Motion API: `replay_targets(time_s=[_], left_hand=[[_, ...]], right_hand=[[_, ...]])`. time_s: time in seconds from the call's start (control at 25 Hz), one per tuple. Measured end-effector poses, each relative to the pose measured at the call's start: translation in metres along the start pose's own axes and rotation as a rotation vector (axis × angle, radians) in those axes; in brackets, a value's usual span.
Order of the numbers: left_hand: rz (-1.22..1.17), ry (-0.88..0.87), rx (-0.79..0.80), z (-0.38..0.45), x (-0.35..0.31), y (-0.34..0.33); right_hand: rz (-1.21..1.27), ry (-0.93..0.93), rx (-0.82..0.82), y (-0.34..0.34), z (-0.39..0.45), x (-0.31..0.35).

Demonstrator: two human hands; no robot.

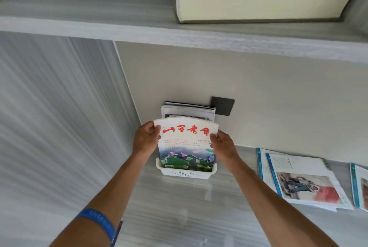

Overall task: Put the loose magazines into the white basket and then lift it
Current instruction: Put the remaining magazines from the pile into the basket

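Note:
A white perforated basket [185, 173] stands on the grey desk against the back wall. Several magazines [188, 110] stand upright in it. In front of them is a magazine with red characters and a green landscape cover [186, 147], its lower edge inside the basket. My left hand [146, 137] grips its left edge and my right hand [223, 144] grips its right edge. Loose magazines [298, 179] lie flat on the desk to the right, with another [360, 187] at the frame's right edge.
A shelf [179, 35] runs overhead with a thick book [258, 5] lying on it. A dark wall socket [223, 105] sits behind the basket. A side panel [59, 117] closes the left. Bare desk surface [189, 217] lies before the basket.

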State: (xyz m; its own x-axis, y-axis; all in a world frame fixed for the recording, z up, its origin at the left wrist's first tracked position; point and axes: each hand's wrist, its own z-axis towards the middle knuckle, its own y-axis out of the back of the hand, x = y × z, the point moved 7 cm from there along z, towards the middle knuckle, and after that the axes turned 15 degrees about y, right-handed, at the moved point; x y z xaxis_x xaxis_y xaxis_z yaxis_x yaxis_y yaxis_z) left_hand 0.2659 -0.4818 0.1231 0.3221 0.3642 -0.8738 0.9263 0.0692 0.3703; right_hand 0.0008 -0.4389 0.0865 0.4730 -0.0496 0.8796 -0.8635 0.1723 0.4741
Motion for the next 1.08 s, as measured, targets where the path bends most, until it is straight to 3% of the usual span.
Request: replay_targets(time_s=[0.24,0.32,0.52,0.68,0.88,0.96,1.08], left_hand=[[0.000,-0.018,0.071,-0.004,0.028,-0.029],[0.147,-0.056,0.046,-0.023,0.043,-0.045],[0.427,-0.120,0.444,-0.133,0.084,-0.173],[0.465,-0.115,0.611,-0.194,0.086,-0.253],[0.518,-0.060,0.558,-0.229,0.093,-0.315],[0.504,-0.039,0.505,-0.236,0.099,-0.326],[0.455,-0.024,0.427,-0.244,0.112,-0.335]], right_hand=[[-0.028,-0.058,-0.065,0.008,-0.013,-0.025],[-0.066,-0.078,-0.034,0.020,-0.040,-0.045],[-0.119,-0.423,0.046,0.076,-0.174,-0.164],[-0.200,-0.446,0.028,0.135,-0.222,-0.218],[-0.317,-0.329,0.126,0.197,-0.192,-0.272],[-0.423,-0.270,0.221,0.210,-0.166,-0.290],[-0.604,-0.125,0.235,0.220,-0.125,-0.308]])
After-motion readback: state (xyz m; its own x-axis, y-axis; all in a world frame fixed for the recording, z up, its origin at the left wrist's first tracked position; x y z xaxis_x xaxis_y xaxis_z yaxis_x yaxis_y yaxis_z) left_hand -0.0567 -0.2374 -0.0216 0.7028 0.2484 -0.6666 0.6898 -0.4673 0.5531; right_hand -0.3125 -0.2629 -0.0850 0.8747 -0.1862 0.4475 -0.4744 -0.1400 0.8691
